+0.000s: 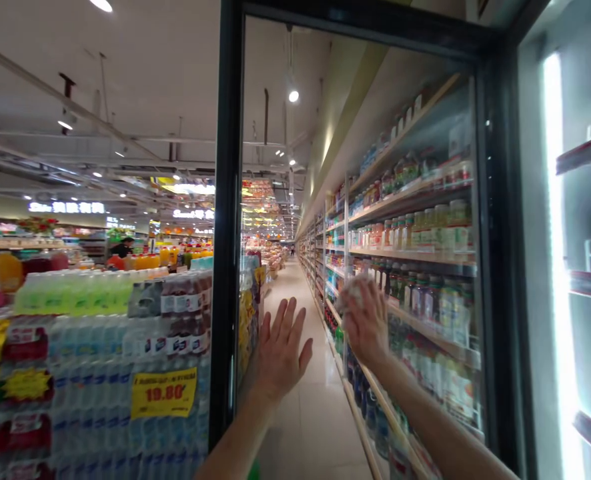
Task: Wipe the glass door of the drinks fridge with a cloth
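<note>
An open glass cooler door with a black frame stands in front of me. My left hand lies flat against the glass, fingers stretched and spread. My right hand is pressed to the glass a little higher, closed on a crumpled white cloth. Through the pane I see the supermarket aisle and its shelves.
The lit cooler interior with shelves is at the right. Stacked packs of bottled water with a yellow price tag fill the left. Long shelves of bottles and jars line the aisle beyond the glass. A person stands far off on the left.
</note>
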Motion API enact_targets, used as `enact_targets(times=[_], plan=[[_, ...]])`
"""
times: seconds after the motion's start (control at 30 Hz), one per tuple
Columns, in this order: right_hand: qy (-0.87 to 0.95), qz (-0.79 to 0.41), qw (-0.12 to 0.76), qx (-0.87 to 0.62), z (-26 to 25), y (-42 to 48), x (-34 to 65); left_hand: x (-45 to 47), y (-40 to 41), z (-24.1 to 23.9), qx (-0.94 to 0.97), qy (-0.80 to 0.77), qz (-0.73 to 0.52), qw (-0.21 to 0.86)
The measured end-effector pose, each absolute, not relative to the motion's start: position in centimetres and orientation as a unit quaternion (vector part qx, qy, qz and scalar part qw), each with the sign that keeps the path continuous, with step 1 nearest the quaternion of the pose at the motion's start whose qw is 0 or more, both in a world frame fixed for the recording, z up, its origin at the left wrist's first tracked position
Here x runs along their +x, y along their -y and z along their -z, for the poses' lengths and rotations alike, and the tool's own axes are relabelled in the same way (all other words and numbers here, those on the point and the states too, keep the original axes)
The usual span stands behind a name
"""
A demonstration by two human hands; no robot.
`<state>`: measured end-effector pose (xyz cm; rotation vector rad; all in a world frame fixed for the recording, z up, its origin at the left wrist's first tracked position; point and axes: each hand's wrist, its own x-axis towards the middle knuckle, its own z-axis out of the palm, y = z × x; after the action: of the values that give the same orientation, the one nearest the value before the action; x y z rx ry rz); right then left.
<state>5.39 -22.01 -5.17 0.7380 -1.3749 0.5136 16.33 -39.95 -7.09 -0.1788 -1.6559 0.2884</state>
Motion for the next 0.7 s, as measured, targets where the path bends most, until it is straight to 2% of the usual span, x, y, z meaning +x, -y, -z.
enact_targets(times=[0.1,0.3,0.37,0.5,0.7], plan=[[0.619,-0.164,0.66,0.393,6.2,22.5,6.1,16.4,39.8,7.1,-0.074,0.736,-0.124,0.661],[0.59,-0.331,0.717,0.171,3.8,18.2,2.7,16.4,39.5,7.2,-0.063,0.741,-0.133,0.655],[0.594,-0.309,0.711,0.213,4.2,18.6,3.2,16.2,39.5,7.3,-0.061,0.74,-0.133,0.656],[0.626,-0.167,0.661,0.379,5.7,18.8,3.7,15.6,39.9,7.3,-0.065,0.734,-0.125,0.664],[0.586,-0.31,0.726,0.181,4.7,15.1,1.0,15.1,40.1,7.1,-0.072,0.721,-0.133,0.676]])
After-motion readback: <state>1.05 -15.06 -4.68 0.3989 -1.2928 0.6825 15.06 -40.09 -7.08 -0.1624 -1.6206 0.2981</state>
